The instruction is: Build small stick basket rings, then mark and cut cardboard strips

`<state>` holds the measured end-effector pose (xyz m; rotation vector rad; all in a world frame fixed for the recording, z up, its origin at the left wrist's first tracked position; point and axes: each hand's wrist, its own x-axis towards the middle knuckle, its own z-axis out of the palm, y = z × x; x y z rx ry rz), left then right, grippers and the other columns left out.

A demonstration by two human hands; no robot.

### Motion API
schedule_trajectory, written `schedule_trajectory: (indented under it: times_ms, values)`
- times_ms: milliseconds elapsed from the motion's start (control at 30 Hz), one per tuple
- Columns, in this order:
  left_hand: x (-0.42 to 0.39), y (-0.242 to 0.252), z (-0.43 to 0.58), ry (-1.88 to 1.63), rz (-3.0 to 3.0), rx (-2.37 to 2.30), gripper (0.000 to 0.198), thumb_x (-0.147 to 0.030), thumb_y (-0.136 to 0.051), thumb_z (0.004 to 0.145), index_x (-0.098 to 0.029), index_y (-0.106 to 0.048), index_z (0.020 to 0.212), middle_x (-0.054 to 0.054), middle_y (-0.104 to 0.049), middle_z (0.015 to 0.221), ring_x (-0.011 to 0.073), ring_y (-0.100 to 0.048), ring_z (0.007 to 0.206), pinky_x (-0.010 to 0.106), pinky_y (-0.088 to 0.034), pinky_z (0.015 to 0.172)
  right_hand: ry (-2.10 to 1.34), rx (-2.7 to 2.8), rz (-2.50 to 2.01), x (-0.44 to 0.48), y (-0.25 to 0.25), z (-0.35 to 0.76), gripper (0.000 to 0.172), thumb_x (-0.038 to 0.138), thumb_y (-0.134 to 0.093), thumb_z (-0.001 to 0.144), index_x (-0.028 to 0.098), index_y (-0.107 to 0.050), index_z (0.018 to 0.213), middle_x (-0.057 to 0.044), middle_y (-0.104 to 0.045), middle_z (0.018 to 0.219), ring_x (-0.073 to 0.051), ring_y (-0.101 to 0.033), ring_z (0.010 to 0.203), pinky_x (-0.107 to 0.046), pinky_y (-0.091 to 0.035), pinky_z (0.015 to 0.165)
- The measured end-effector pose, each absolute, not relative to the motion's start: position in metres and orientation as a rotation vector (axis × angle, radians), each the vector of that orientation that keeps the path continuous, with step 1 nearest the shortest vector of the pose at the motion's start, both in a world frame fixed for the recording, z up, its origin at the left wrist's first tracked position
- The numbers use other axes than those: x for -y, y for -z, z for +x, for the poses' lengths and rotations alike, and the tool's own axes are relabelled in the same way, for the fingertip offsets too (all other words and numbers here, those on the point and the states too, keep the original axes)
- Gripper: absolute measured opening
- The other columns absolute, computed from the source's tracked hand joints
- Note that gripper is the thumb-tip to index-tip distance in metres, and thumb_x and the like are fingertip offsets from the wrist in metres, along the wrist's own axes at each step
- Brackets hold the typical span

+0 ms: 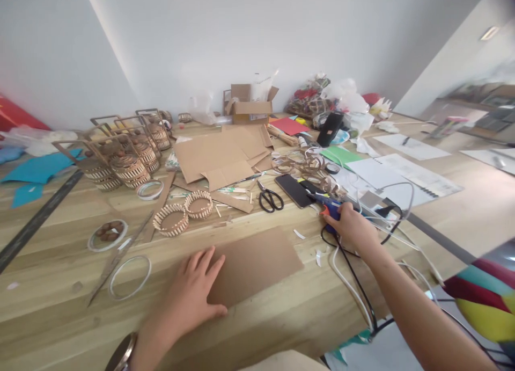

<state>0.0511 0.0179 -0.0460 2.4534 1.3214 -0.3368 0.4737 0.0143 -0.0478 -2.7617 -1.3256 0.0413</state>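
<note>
Gripping the blue glue gun (330, 209) at the right, my right hand (354, 227) is closing round its handle while my left hand (193, 296) is lying flat, pinning the near cardboard sheet (253, 263); gluing is seemingly starting, needing the nozzle brought over.

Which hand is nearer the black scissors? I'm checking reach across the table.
Right. The right hand, gripping the blue glue gun, lies just right of the scissors; the left hand rests farther off on the cardboard sheet.
</note>
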Motion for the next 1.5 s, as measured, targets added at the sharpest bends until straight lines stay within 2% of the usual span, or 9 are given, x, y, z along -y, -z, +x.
schedule_trajectory:
  times_ms: [133,333,633,900,1133,1200,1300,1400,1500]
  values:
    - [-0.017,0.044,0.052,0.345,2.448,-1.322,0.093,-0.053,-0.076,0.074,-0.022,-0.039,0.154,0.016,-0.023,0.164,0.0404,-0.025,0.149,0.059,-0.027,0.117,-0.027,1.367,-2.685,-0.020,0.049,0.474,0.031,0.037,-0.055,0.089,0.015,-0.051,0.110,-0.014,-0.070,0.084,-0.029,-0.069,0.078,-0.031,-0.040,0.058]
    - [-0.019,0.042,0.053,0.308,2.442,-1.313,0.093,-0.054,-0.076,0.072,-0.021,-0.042,0.152,0.017,-0.027,0.163,0.0421,-0.028,0.148,0.061,-0.029,0.116,-0.051,1.506,-2.525,-0.018,0.040,0.476,0.019,0.033,-0.052,0.088,0.020,-0.050,0.102,-0.006,-0.067,0.076,-0.023,-0.063,0.066,-0.029,-0.037,0.055]
    - [-0.023,0.046,0.054,0.276,2.426,-1.295,0.094,-0.054,-0.078,0.070,-0.023,-0.044,0.152,0.015,-0.028,0.163,0.0418,-0.027,0.149,0.061,-0.027,0.118,-0.180,1.855,-2.365,-0.008,0.058,0.433,0.007,0.028,-0.052,0.088,0.023,-0.051,0.092,-0.004,-0.066,0.075,-0.021,-0.064,0.069,-0.027,-0.037,0.060]
    - [-0.024,0.043,0.057,0.354,2.401,-1.308,0.095,-0.052,-0.079,0.070,-0.023,-0.042,0.153,0.014,-0.023,0.164,0.0410,-0.024,0.150,0.059,-0.024,0.119,-0.221,1.901,-2.549,-0.021,0.056,0.441,0.013,0.025,-0.050,0.092,0.018,-0.056,0.101,-0.009,-0.070,0.082,-0.025,-0.069,0.076,-0.028,-0.033,0.057]
    - [-0.026,0.042,0.061,0.335,2.444,-1.301,0.092,-0.050,-0.077,0.071,-0.022,-0.044,0.152,0.016,-0.028,0.162,0.0403,-0.029,0.148,0.059,-0.027,0.118,-0.128,1.874,-2.635,-0.027,0.046,0.441,0.017,0.029,-0.049,0.096,0.018,-0.057,0.106,-0.011,-0.072,0.092,-0.027,-0.070,0.083,-0.030,-0.041,0.060]
    - [-0.027,0.044,0.062,0.293,2.477,-1.289,0.091,-0.051,-0.077,0.071,-0.021,-0.045,0.151,0.017,-0.031,0.161,0.0408,-0.031,0.147,0.059,-0.029,0.117,-0.069,1.882,-2.633,-0.025,0.042,0.437,0.020,0.032,-0.050,0.097,0.017,-0.058,0.106,-0.014,-0.071,0.099,-0.029,-0.070,0.088,-0.032,-0.045,0.065]
    - [-0.028,0.050,0.061,0.259,2.510,-1.279,0.093,-0.054,-0.079,0.070,-0.021,-0.046,0.151,0.019,-0.032,0.160,0.0419,-0.033,0.146,0.060,-0.030,0.116,0.047,1.941,-2.566,-0.023,0.036,0.426,0.024,0.033,-0.049,0.098,0.014,-0.061,0.106,-0.021,-0.066,0.114,-0.033,-0.065,0.104,-0.039,-0.047,0.081]
    - [-0.028,0.058,0.058,0.197,2.546,-1.258,0.095,-0.060,-0.077,0.072,-0.022,-0.044,0.152,0.019,-0.031,0.161,0.0427,-0.033,0.145,0.061,-0.031,0.115,0.078,2.066,-2.437,-0.028,0.033,0.407,0.022,0.030,-0.048,0.098,0.016,-0.064,0.103,-0.019,-0.067,0.111,-0.033,-0.061,0.110,-0.041,-0.044,0.092]
    - [-0.024,0.067,0.052,0.160,2.576,-1.241,0.090,-0.060,-0.073,0.079,-0.025,-0.039,0.154,0.019,-0.025,0.163,0.0428,-0.027,0.148,0.063,-0.028,0.116,0.021,2.203,-2.295,-0.039,0.032,0.385,0.021,0.028,-0.049,0.098,0.018,-0.067,0.097,-0.015,-0.070,0.104,-0.031,-0.062,0.106,-0.038,-0.044,0.090]
